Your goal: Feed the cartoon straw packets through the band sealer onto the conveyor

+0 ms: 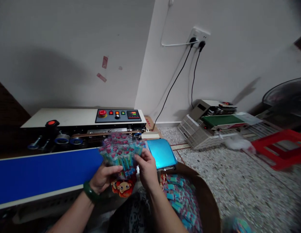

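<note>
Between my two hands is a clear plastic packet [121,152] filled with small pink and teal pieces in rows. A printed cartoon figure with orange hair [123,187] shows at its lower end. My left hand [104,176] grips the packet's left side, the thumb lying across its front; a green bangle is on that wrist. My right hand [147,165] pinches the right edge between thumb and fingers. The packet is held just in front of a sealing machine [68,118] with a blue conveyor belt [43,171]. What the small pieces are cannot be made out.
A brown round-edged container [208,197] at lower right holds several similar packets [179,200]. A shiny blue plate [162,153] extends from the belt's end. Further right stand a white crate [196,132], a second machine with a green belt [223,120] and a red plastic stool [281,149].
</note>
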`<state>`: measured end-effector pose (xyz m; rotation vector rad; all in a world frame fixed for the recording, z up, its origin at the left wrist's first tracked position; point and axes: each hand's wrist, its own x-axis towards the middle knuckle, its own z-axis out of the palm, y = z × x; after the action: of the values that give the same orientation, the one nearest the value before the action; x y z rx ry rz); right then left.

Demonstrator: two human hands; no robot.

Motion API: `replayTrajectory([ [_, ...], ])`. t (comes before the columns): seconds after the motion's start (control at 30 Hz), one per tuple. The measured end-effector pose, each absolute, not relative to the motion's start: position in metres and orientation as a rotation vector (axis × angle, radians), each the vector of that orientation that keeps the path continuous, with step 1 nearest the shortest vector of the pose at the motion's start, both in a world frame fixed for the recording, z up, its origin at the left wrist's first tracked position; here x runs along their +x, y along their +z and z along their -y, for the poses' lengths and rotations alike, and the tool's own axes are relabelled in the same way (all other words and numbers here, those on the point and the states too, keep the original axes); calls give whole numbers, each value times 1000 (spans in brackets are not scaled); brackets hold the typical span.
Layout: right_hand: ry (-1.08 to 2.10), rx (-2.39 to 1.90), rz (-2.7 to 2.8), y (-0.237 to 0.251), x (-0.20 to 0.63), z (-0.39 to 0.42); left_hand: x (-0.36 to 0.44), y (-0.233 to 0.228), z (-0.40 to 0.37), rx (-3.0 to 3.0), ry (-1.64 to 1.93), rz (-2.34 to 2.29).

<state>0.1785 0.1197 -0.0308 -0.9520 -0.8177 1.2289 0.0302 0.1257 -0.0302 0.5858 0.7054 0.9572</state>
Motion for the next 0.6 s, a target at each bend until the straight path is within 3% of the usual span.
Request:
replayTrajectory([
  [0.37,1027,-1048,415,-37,211,-139,22,-33,-132,459,1066,-775],
  [0.6,1218,-1331,552,-66,256,-171,4,-23,-136,494,1090,-786],
])
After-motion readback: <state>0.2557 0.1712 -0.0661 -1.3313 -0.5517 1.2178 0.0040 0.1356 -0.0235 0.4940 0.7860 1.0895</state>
